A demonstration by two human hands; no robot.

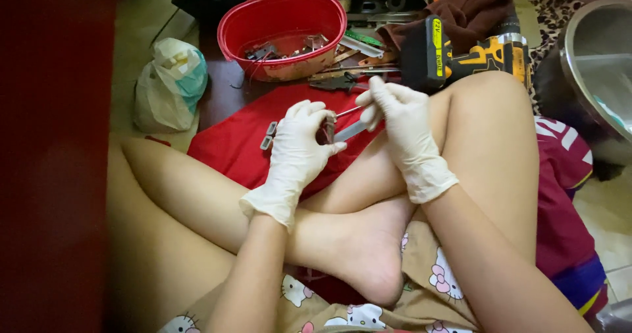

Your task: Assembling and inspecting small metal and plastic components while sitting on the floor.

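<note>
Both my hands wear white gloves and meet over a red cloth (227, 145) on the floor. My left hand (297, 148) pinches a small metal part (327, 130) between thumb and fingers. My right hand (399, 123) holds a thin metal tool (351, 130) whose tip points left to that part. I sit cross-legged, and my bare legs and one foot lie under the hands. Small metal pieces (268, 135) rest on the cloth just left of my left hand.
A red plastic bowl (284, 18) with metal scraps stands beyond the cloth. Pliers (342, 81) and flat metal strips lie beside it. A yellow and black cordless drill (467, 53) lies at the right, a steel basin (596, 63) further right, a plastic bag (170, 83) at the left.
</note>
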